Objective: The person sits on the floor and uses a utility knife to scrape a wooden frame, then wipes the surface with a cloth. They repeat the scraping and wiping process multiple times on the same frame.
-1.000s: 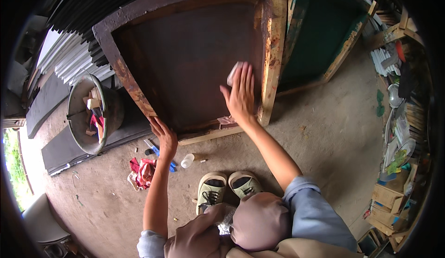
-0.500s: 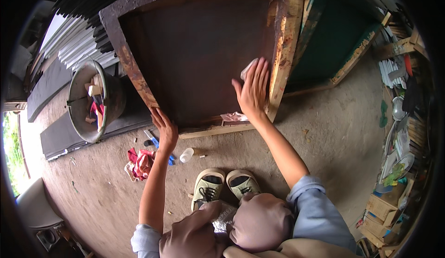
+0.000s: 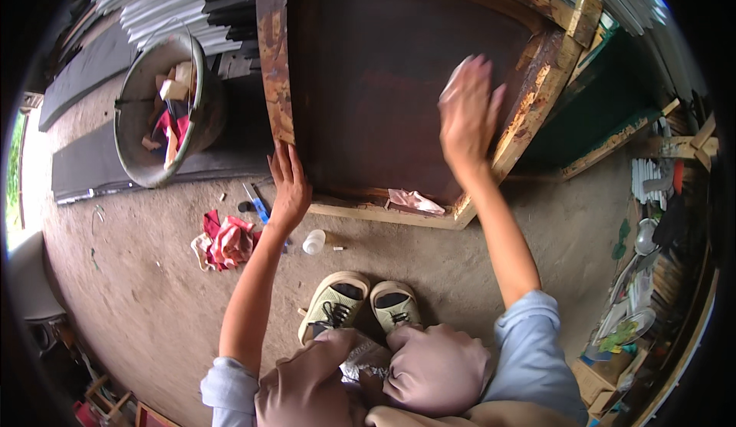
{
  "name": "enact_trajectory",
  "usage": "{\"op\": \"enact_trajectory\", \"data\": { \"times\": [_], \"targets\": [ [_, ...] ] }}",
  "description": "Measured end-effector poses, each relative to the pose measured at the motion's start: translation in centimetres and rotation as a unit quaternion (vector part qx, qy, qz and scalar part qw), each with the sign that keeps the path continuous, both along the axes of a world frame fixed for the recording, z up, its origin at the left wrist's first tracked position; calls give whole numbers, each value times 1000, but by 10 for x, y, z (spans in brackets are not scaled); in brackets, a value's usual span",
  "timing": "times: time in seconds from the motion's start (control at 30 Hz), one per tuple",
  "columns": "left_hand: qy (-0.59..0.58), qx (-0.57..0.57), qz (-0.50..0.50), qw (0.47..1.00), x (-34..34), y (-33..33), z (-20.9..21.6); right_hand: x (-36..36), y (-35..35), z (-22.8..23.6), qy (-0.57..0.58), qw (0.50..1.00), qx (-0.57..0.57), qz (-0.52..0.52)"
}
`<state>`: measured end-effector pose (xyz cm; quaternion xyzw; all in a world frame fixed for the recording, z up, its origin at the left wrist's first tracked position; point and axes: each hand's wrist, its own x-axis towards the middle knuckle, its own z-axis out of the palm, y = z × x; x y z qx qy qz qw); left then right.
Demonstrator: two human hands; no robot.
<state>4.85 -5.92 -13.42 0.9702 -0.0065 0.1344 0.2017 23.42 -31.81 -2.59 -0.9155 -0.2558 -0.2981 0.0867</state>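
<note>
From the head camera, you are crouched over a large dark brown wooden panel with a worn, paint-flaked timber frame [image 3: 399, 82], which leans on the dirt floor ahead of your feet and fills the upper middle of the view. Your right hand [image 3: 468, 116] lies flat on the panel's dark face near its right frame rail, fingers spread, pressing a small pale cloth or paper [image 3: 454, 82] under the fingertips; the hand is blurred, so how it grips the piece cannot be told. Your left hand [image 3: 290, 185] is open, fingers apart, resting against the lower end of the left frame rail [image 3: 273, 59], holding nothing.

A crumpled pinkish rag [image 3: 414, 200] lies on the bottom rail of the frame, between your two arms. On the ground just beside your left wrist sit a small white plastic bottle [image 3: 313, 241] and a blue-handled tool [image 3: 258, 203]; a red and white bundle of cloth [image 3: 225, 241] lies near them to the left. Further left stands a round metal basin filled with wood scraps [image 3: 157, 105], close to the panel's left rail. Your pale green slip-on shoes [image 3: 360, 304] point at the panel's lower edge. Stacked grey corrugated sheets [image 3: 184, 5] lie behind the basin, and a green board [image 3: 606, 105] leans to the right of the panel.
</note>
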Motion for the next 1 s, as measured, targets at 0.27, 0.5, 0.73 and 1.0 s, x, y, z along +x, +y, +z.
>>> {"op": "enact_trajectory", "data": {
  "times": [0.27, 0.5, 0.73, 1.0],
  "targets": [
    [14, -16, -9, 1000, 1, -4, 0, -14, 54, -23, -57, 936, -202, 281],
    [-13, -26, 11, 999, 1, -5, -1, 58, 49, 58, -139, 986, -44, 84],
    [-22, -51, -4, 998, 4, -7, 2, -47, 50, -53, 73, 903, -183, 382],
    [-27, -48, -20, 998, 0, 1, 3, 55, 74, 49, -149, 984, -16, 94]
  ]
}}
